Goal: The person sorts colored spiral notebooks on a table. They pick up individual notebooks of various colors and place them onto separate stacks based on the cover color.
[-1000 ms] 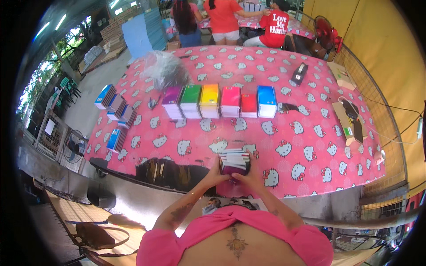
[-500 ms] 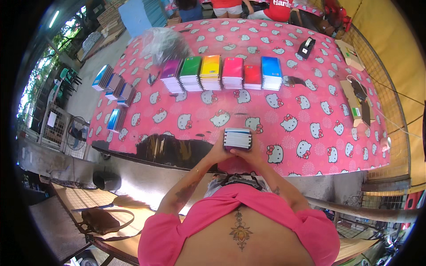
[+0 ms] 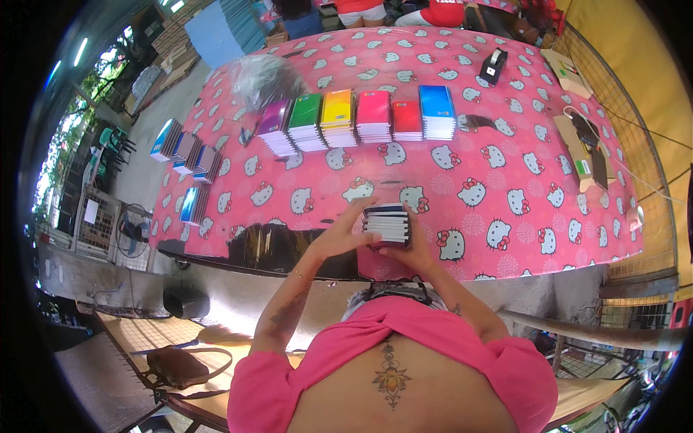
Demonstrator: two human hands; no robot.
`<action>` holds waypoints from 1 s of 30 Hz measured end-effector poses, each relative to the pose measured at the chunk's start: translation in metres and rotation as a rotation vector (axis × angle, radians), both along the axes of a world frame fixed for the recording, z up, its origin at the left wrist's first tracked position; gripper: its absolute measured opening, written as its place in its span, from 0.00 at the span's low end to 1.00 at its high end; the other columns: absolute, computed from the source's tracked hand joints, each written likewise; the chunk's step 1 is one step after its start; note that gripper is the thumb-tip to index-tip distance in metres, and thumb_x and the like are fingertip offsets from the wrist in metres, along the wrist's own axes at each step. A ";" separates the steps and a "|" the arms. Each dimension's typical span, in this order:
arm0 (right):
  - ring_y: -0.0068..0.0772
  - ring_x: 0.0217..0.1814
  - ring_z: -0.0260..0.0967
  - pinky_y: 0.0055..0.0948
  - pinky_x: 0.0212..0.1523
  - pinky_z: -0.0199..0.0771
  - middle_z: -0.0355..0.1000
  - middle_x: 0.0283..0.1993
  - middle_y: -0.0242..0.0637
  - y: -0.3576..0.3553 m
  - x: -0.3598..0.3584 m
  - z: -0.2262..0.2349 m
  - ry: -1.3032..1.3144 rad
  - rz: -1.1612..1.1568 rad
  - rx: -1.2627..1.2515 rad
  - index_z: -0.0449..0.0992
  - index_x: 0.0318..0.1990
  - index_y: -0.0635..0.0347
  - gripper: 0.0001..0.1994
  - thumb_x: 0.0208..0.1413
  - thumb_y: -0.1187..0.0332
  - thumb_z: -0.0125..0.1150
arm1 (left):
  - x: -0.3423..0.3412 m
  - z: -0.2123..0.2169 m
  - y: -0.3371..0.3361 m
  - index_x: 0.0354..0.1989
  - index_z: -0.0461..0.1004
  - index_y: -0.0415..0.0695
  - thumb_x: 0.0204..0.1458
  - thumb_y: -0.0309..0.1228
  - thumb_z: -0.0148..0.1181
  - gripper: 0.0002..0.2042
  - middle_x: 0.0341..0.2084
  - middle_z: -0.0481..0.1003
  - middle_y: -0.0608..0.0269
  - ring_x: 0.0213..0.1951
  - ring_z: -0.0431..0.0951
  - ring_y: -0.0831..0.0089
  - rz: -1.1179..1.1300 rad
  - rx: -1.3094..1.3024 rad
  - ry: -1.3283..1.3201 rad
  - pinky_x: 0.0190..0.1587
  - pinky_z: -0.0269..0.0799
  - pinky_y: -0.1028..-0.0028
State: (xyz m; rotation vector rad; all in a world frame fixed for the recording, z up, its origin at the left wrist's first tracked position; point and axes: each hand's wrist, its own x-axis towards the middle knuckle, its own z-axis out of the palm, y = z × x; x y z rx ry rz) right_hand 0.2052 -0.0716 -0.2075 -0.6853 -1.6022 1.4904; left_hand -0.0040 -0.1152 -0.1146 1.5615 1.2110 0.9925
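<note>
A small stack of notebooks (image 3: 387, 224), its white page edges facing me, is between my hands near the table's front edge. My right hand (image 3: 416, 242) wraps its right side, with the thumb along the near edge. At the left side my left hand (image 3: 342, 232) rests against it, the thumb on the near edges and the fingers stretched toward the far corner. Beyond stands a row of notebook piles: purple (image 3: 275, 118), green (image 3: 305, 113), yellow (image 3: 337, 110), pink (image 3: 373, 110), red (image 3: 407, 115) and blue (image 3: 437, 105).
Smaller blue-covered notebook stacks (image 3: 192, 206) line the left edge. Clear plastic (image 3: 267, 83) lies behind the row. A black tape dispenser (image 3: 493, 67) and opened cardboard (image 3: 583, 151) are at right. The pink patterned tablecloth (image 3: 476, 249) is torn at front left. People (image 3: 361, 11) are at the far side.
My left hand has loosened from its wrap round the stack, its fingers now straighter along the left side. My right hand keeps its hold. The whole view has shifted slightly.
</note>
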 end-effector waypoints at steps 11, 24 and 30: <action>0.54 0.71 0.53 0.46 0.68 0.58 0.52 0.70 0.54 0.000 0.001 -0.007 -0.112 -0.122 0.208 0.41 0.74 0.58 0.62 0.33 0.60 0.81 | 0.016 0.017 0.061 0.48 0.77 0.37 0.56 0.32 0.62 0.15 0.37 0.80 0.53 0.40 0.81 0.68 -0.120 0.020 0.379 0.45 0.75 0.70; 0.39 0.52 0.68 0.36 0.56 0.68 0.68 0.53 0.43 -0.011 0.004 -0.020 -0.069 -0.062 0.201 0.57 0.67 0.59 0.46 0.40 0.68 0.80 | 0.006 -0.007 0.077 0.49 0.73 0.43 0.56 0.36 0.61 0.16 0.43 0.78 0.52 0.43 0.78 0.50 -0.014 0.290 0.774 0.44 0.74 0.59; 0.37 0.56 0.71 0.43 0.56 0.75 0.71 0.55 0.36 -0.008 0.011 0.006 0.851 -0.116 -0.783 0.65 0.60 0.57 0.22 0.60 0.68 0.63 | 0.007 -0.032 0.050 0.48 0.71 0.44 0.55 0.27 0.58 0.12 0.39 0.77 0.65 0.44 0.78 0.74 0.234 -0.183 -0.529 0.44 0.75 0.69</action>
